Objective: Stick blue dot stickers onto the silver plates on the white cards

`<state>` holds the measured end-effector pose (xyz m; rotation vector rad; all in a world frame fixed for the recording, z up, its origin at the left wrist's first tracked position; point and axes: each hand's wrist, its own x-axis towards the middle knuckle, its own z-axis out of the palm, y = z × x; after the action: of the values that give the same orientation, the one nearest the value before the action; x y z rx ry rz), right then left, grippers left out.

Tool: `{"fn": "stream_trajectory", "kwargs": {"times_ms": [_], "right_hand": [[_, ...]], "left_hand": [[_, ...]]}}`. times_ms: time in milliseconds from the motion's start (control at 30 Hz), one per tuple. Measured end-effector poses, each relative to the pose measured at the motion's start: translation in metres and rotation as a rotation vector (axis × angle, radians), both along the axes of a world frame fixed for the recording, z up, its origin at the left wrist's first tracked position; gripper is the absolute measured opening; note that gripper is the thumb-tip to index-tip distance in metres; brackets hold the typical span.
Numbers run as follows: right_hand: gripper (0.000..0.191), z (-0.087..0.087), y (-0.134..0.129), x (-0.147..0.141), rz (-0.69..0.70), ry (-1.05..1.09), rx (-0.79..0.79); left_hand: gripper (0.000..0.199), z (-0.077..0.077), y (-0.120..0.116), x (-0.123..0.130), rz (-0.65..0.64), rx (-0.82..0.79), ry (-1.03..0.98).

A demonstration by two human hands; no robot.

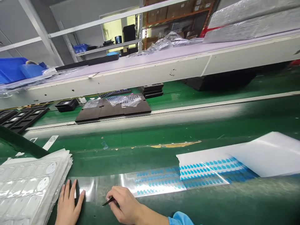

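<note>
With 12 at the top of the view, the green tabletop point(222, 203) spreads broadly through 6 o'clock, and the white-edged shelf point(145, 70) slants above it from 9 to just past 2. At 8 a stack of clear, pocketed trays point(21, 190) rests on the tabletop, its edges fanned unevenly. Between 3 and 4 lies a white sheet point(274, 153), its right part folded and raised in a slope. A long clear film point(127, 180) runs flat from the sheet, through 6, to between 7 and 8, and seems to overlap the sheet at its right part. Brown boards point(140, 108) lie side by side at 9, in close to the centre, with crumpled clear plastic on them; a blue bin point(11, 70) sits on the shelf between 9 and 10. Near half past 6 the right hand point(124, 203) is clamped on a slim black tool, its thumb and fingers together, just beside the film's near edge. Between 7 and 8 the left hand point(67, 204) lies palm down, fingers apart, at the film's left end. The tool point(108, 201) points to 8, toward the left hand. Smallest are the blue dots point(188, 172), in rows along the film between 4 and 6.
</note>
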<state>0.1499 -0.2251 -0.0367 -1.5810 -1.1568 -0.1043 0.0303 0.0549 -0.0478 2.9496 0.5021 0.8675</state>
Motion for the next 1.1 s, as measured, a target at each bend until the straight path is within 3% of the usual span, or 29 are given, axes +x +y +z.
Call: {"fn": "stream_trajectory", "kwargs": {"times_ms": [100,200,367,700,833,967,1100], "right_hand": [[0.019,0.003,-0.004,0.000,0.024,0.009,-0.014],[0.019,0.006,-0.009,-0.002,0.060,0.031,-0.040],[0.016,0.000,-0.014,-0.002,0.125,0.078,-0.084],[0.019,0.000,-0.017,-0.004,0.132,0.068,-0.111],[0.017,0.000,-0.017,-0.004,0.124,0.056,-0.109],[0.016,0.000,-0.017,-0.003,0.123,0.036,-0.102],[0.015,-0.001,-0.016,-0.002,0.117,0.056,-0.113]], "left_hand": [[0.082,-0.003,-0.009,-0.001,0.042,-0.126,0.041],[0.082,0.003,-0.021,-0.005,0.025,-0.087,0.168],[0.069,0.009,-0.028,-0.009,0.101,-0.082,0.386],[0.062,0.010,-0.027,-0.011,0.175,-0.152,0.404],[0.060,0.023,-0.032,-0.007,0.199,-0.148,0.376],[0.067,0.039,-0.035,-0.008,0.124,-0.181,0.447],[0.058,0.076,-0.031,0.000,0.032,-0.213,0.463]]}}
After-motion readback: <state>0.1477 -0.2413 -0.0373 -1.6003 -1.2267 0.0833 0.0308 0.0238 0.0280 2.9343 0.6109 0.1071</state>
